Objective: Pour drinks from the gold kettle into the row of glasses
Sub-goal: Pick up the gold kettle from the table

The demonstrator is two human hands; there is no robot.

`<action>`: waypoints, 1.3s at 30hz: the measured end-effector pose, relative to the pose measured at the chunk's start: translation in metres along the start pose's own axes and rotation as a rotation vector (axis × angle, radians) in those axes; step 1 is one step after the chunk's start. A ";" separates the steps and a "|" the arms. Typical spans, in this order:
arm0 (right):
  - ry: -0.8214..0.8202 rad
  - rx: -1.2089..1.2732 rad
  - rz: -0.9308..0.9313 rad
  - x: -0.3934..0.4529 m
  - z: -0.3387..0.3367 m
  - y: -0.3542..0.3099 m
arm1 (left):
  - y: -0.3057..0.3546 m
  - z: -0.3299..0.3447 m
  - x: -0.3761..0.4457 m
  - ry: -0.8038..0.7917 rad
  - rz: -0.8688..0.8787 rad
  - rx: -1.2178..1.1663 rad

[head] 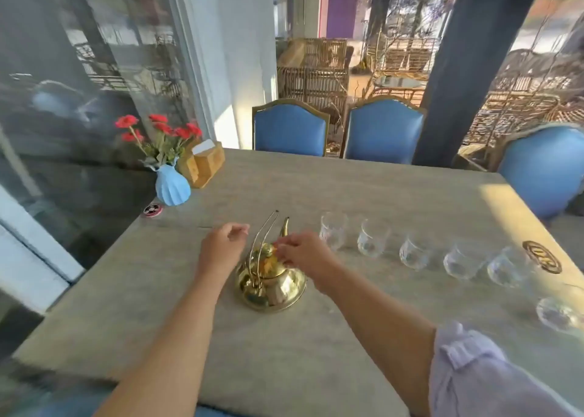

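A gold kettle (272, 287) stands on the grey table (379, 189), spout pointing away, its thin wire handle raised and leaning left. My right hand (303, 252) reaches over the kettle, fingertips at the lid knob; the frame does not show whether they pinch it. My left hand (222, 247) hovers just left of the handle, fingers loosely curled, holding nothing. Several clear empty glasses run in a row to the right of the kettle, from the nearest glass (332, 230) to the last glass (559, 314) by the right edge.
A blue vase with red flowers (172, 185) and a wooden napkin holder (203, 163) stand at the table's far left. Blue chairs (290, 128) line the far side and right. A glass wall runs along the left. A round logo (542, 256) marks the table's right.
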State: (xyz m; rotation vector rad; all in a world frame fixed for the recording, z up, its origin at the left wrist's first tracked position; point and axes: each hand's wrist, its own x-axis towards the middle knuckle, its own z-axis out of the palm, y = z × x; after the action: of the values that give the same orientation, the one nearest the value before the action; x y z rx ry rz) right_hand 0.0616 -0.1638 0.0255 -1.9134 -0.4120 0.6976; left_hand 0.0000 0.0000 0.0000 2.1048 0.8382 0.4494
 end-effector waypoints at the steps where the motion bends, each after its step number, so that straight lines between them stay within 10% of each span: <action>1: 0.004 0.006 0.012 0.006 0.007 0.003 | -0.008 0.003 0.000 -0.022 -0.056 0.001; 15: 0.003 0.221 0.117 0.037 0.057 0.003 | -0.065 0.035 0.006 -0.301 -0.300 -0.266; 39: 0.516 0.138 0.145 -0.028 -0.049 0.036 | 0.013 0.120 -0.019 -0.697 -0.268 -0.423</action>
State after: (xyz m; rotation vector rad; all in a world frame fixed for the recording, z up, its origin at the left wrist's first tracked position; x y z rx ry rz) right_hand 0.0703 -0.2299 0.0162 -1.9162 0.0967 0.2922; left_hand 0.0594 -0.0860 -0.0639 1.5580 0.5332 -0.2349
